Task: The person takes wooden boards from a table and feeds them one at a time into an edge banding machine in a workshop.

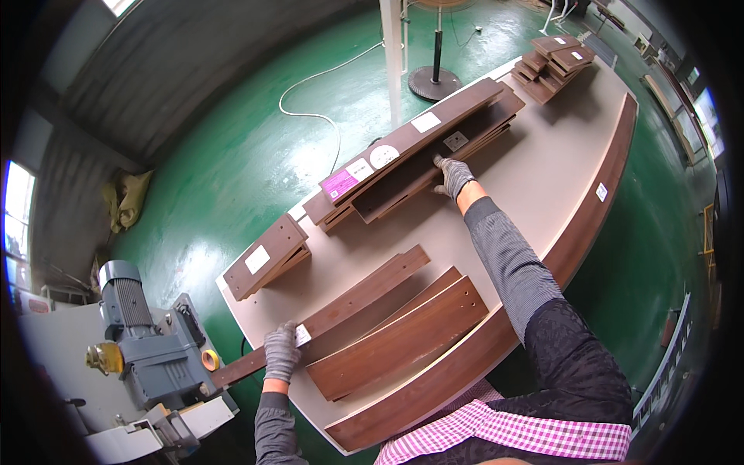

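My left hand [281, 355], in a grey glove, is closed around a long narrow brown wooden board [364, 285] beside its small white label. That board slants across the table, and its lower left end sticks out past the table edge. My right hand [454, 178], gloved too, reaches to the far side and grips the near edge of a long brown wooden board [399, 186] in a stack. Its fingertips are partly hidden. Behind it lies another long board [457, 103] with white and pink labels. Wider curved boards [399, 339] rest close to me.
The pale table [535, 174] has a raised brown curved edge [597, 194] toward me. Short board stacks stand at its left [267, 257] and far right [552, 66]. A grey motor machine [159, 353] with a tape roll [210, 359] adjoins the left. A round black stand base [435, 82] stands behind.
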`<state>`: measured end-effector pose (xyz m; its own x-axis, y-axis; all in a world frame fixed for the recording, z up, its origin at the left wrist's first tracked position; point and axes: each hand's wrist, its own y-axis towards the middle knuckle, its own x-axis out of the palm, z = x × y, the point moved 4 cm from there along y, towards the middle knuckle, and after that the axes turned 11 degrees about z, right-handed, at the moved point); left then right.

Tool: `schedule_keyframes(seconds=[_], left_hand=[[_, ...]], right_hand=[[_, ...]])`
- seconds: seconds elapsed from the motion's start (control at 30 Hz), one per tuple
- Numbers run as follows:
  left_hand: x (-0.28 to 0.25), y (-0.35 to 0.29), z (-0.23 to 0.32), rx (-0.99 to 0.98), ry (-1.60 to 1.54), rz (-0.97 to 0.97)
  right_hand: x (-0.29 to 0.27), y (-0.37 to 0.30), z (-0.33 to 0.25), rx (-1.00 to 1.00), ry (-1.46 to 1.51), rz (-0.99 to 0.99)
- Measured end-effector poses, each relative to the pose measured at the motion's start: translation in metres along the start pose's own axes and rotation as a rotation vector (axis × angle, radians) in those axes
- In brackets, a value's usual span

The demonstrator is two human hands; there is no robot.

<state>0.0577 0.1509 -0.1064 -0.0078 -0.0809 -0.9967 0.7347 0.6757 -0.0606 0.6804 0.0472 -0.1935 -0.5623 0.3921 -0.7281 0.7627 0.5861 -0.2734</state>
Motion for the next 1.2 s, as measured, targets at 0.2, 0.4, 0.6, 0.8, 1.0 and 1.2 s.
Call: schedule_keyframes(seconds=[0.2, 0.4, 0.6, 0.8, 1.0, 1.2], left_hand=[[-0.013, 0.033, 0.057, -0.018, 0.007, 0.008], [-0.013, 0.087, 0.111, 0.009, -0.049, 0.044], [-0.01, 0.091, 0.131, 0.004, -0.152, 0.2], [-0.085, 0.018, 0.116, -0.009, -0.078, 0.349], [-0.222, -0.343, -0.098, -0.87, 0.069, 1.16], [-0.227, -0.63, -0.353, -1.47, 0.481, 0.595]], right_hand=[[-0.028, -0.056, -0.085, -0.465, -0.595, 0.031], [-0.036, -0.047, -0.054, -0.692, -0.403, 0.166], [-0.051, -0.1, -0.052, -0.477, 0.162, 0.714], [0.014, -0.229, -0.109, -0.766, 0.296, 0.364], [0.054, -0.389, -0.132, -0.651, 0.361, 0.054], [0.094, -0.452, -0.2, -0.592, 0.281, 0.023]])
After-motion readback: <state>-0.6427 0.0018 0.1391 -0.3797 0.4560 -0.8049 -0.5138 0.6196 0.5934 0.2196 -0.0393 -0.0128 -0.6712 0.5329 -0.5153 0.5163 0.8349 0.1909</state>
